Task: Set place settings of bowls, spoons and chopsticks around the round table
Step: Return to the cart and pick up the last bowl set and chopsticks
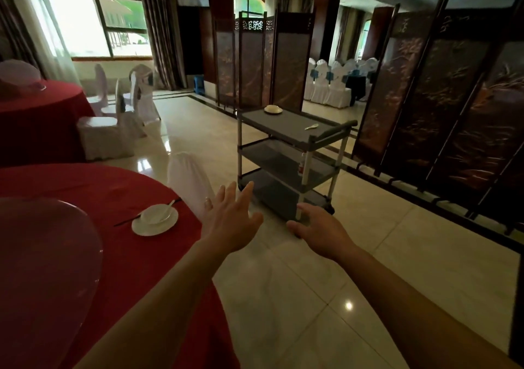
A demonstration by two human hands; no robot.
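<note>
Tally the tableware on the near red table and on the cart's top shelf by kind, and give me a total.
Bowls: 2 (table bowl, cart bowl)
Saucers: 2 (table saucer, cart saucer)
Spoons: 2 (table spoon, cart spoon)
Chopstick pairs: 1 (chopsticks)
Total: 7

You had a glossy cream tile floor [283,297] under you, dark carved folding screens [439,99] along the right, daylight pouring through an arched window [73,22], and white-covered chairs [105,139] parked near it.
</note>
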